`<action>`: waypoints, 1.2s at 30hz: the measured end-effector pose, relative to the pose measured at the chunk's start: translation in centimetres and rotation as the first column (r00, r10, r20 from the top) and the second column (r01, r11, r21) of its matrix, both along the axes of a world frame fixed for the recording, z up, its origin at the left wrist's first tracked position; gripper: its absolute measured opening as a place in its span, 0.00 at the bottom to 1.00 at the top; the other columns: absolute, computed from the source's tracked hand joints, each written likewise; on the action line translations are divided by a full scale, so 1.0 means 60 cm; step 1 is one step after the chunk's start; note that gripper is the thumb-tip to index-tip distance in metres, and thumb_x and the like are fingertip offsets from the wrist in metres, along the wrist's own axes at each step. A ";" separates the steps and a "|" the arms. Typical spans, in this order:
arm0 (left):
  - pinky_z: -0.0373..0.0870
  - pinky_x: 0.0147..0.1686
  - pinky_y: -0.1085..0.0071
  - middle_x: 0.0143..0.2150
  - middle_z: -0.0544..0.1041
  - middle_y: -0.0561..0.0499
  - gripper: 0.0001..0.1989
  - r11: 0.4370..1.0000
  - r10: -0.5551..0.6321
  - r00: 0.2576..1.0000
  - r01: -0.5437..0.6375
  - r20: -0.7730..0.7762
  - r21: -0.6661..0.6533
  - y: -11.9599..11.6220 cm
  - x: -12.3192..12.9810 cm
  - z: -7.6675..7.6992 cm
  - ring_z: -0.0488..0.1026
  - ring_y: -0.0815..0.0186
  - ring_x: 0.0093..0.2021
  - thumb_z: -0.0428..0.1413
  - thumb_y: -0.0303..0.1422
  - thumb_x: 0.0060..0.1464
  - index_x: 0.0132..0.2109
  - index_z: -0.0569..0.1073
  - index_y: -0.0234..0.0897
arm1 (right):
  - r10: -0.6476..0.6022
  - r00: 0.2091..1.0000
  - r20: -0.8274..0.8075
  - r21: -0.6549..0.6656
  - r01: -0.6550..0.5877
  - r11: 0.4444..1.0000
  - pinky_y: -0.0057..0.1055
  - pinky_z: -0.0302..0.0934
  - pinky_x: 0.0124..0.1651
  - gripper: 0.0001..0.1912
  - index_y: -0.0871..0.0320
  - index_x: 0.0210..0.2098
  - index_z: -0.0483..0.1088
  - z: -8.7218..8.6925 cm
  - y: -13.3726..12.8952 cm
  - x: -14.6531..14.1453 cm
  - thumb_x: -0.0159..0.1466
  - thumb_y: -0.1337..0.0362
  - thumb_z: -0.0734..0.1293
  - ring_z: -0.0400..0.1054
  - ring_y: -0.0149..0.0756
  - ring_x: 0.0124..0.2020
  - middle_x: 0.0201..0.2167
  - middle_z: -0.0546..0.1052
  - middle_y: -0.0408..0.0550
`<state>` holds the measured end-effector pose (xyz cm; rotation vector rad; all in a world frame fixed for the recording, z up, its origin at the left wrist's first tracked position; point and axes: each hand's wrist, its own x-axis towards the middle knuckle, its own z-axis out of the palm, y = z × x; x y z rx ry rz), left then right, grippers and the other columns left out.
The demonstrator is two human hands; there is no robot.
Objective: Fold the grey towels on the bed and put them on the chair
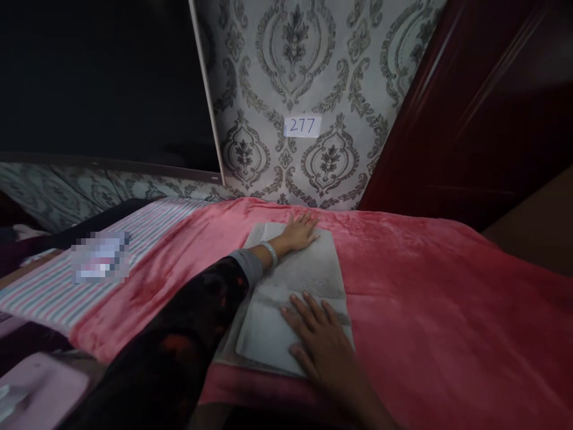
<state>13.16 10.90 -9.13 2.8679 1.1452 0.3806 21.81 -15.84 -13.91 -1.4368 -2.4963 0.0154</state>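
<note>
Two Spread Hands Are Resting on a Folded Grey Cloth

A pale grey, roughly rectangular folded cloth (308, 272) is lying at the centre of the frame on a plush pink-red blanket (421, 298). The left hand (301, 232) is resting near its upper edge, fingers spread; the right hand (323, 340) is lying open across its lower right part. Neither is gripping anything.

Uneven pressure or a sideways drag could be wrinkling the layers, as the soft pile underneath may be giving; an under layer is already showing past the top one at lower left. A light beaded bracelet (271, 253) might be snagging the fabric. The dark patterned left sleeve (188, 334) is hiding part of the cloth's left side.

A striped cloth (170, 215) is lying at left, carrying a pixelated object (101, 257). A large black screen (107, 77) is filling the upper left, a glossy dark-red panel (474, 95) the upper right.
</note>
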 end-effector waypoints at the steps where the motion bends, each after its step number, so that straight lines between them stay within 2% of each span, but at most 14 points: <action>1: 0.41 0.68 0.39 0.75 0.47 0.37 0.34 0.998 -0.069 0.998 0.069 -0.005 -0.014 -0.014 -0.010 0.003 0.46 0.45 0.74 0.44 0.48 0.65 0.73 0.53 0.38 | -0.005 1.000 0.004 -0.007 0.005 1.000 0.59 0.47 0.69 0.31 0.43 0.72 0.50 0.000 0.000 0.000 0.71 0.55 0.59 0.41 0.50 0.73 0.73 0.49 0.44; 4: 0.39 0.70 0.46 0.75 0.50 0.44 0.32 0.934 -0.353 0.934 0.348 -0.053 -0.080 -0.048 -0.057 0.000 0.46 0.52 0.74 0.43 0.52 0.65 0.71 0.56 0.47 | -0.015 1.000 0.006 -0.015 0.015 1.000 0.59 0.46 0.69 0.31 0.43 0.71 0.51 0.000 0.000 -0.001 0.71 0.56 0.59 0.41 0.50 0.73 0.73 0.49 0.44; 6: 0.37 0.70 0.47 0.75 0.51 0.47 0.31 0.914 -0.393 0.917 0.381 -0.074 -0.136 -0.050 -0.094 -0.009 0.46 0.54 0.74 0.42 0.52 0.66 0.71 0.57 0.50 | -0.017 1.000 0.000 -0.005 0.017 1.000 0.58 0.45 0.69 0.31 0.43 0.72 0.50 -0.002 -0.001 0.000 0.71 0.56 0.59 0.41 0.50 0.73 0.73 0.49 0.43; 10: 0.37 0.70 0.46 0.76 0.47 0.45 0.31 0.970 -0.181 0.979 0.161 -0.098 -0.181 -0.002 -0.141 -0.028 0.43 0.53 0.75 0.38 0.50 0.68 0.73 0.53 0.47 | -0.007 1.000 0.003 0.012 0.007 1.000 0.57 0.44 0.70 0.32 0.43 0.72 0.48 -0.005 -0.003 0.002 0.71 0.54 0.59 0.40 0.49 0.73 0.73 0.50 0.43; 15: 0.39 0.69 0.47 0.76 0.49 0.48 0.30 0.969 -0.145 0.982 0.116 -0.120 -0.220 0.061 -0.137 -0.031 0.44 0.52 0.75 0.39 0.49 0.68 0.73 0.52 0.49 | -0.013 1.000 0.013 0.018 0.013 1.000 0.56 0.43 0.70 0.31 0.42 0.72 0.48 -0.004 -0.007 0.005 0.71 0.55 0.58 0.40 0.49 0.73 0.73 0.49 0.42; 22: 0.44 0.69 0.50 0.75 0.53 0.49 0.31 0.970 -0.071 0.992 0.045 -0.100 -0.239 0.079 -0.134 -0.032 0.49 0.52 0.73 0.37 0.51 0.67 0.73 0.53 0.50 | -0.003 1.000 0.019 0.039 0.003 0.999 0.56 0.44 0.69 0.31 0.43 0.72 0.48 -0.006 -0.006 0.006 0.72 0.55 0.57 0.40 0.49 0.73 0.73 0.49 0.42; 26: 0.40 0.69 0.44 0.75 0.51 0.46 0.31 0.976 0.052 0.992 -0.074 -0.111 -0.207 0.075 -0.127 -0.028 0.45 0.48 0.74 0.38 0.48 0.67 0.73 0.54 0.46 | -0.019 0.999 0.038 0.026 0.018 1.000 0.54 0.43 0.70 0.30 0.45 0.72 0.49 -0.003 -0.004 0.003 0.73 0.55 0.56 0.40 0.47 0.73 0.73 0.50 0.43; 29: 0.31 0.69 0.40 0.76 0.49 0.44 0.32 0.976 0.142 0.979 -0.164 -0.149 -0.144 0.058 -0.117 -0.011 0.41 0.44 0.75 0.43 0.47 0.66 0.72 0.55 0.42 | -0.027 0.998 0.057 -0.006 0.028 1.000 0.55 0.42 0.69 0.29 0.46 0.72 0.51 0.001 -0.004 0.004 0.73 0.54 0.55 0.40 0.48 0.73 0.73 0.51 0.45; 31: 0.27 0.68 0.40 0.76 0.47 0.43 0.33 0.984 0.124 0.979 -0.142 -0.160 -0.104 0.031 -0.115 0.003 0.39 0.44 0.75 0.46 0.47 0.65 0.72 0.55 0.40 | -0.034 0.997 0.068 -0.027 0.036 0.999 0.55 0.41 0.70 0.29 0.47 0.72 0.52 0.002 -0.004 0.008 0.73 0.54 0.54 0.39 0.48 0.73 0.73 0.50 0.46; 34: 0.31 0.69 0.44 0.77 0.45 0.45 0.33 0.991 -0.034 0.991 0.016 -0.132 -0.134 -0.037 -0.125 0.014 0.40 0.48 0.75 0.42 0.48 0.67 0.73 0.53 0.40 | -0.050 0.996 0.071 -0.048 0.053 0.997 0.55 0.40 0.70 0.29 0.48 0.72 0.51 0.006 0.001 0.007 0.73 0.54 0.53 0.40 0.48 0.73 0.73 0.50 0.47; 36: 0.34 0.70 0.47 0.77 0.45 0.47 0.31 0.968 -0.183 0.976 0.159 -0.118 -0.195 -0.092 -0.140 0.011 0.41 0.52 0.75 0.37 0.47 0.69 0.73 0.52 0.43 | -0.053 0.997 0.063 -0.058 0.057 0.997 0.57 0.42 0.69 0.29 0.50 0.72 0.51 0.011 0.006 -0.005 0.73 0.54 0.53 0.42 0.49 0.73 0.73 0.51 0.50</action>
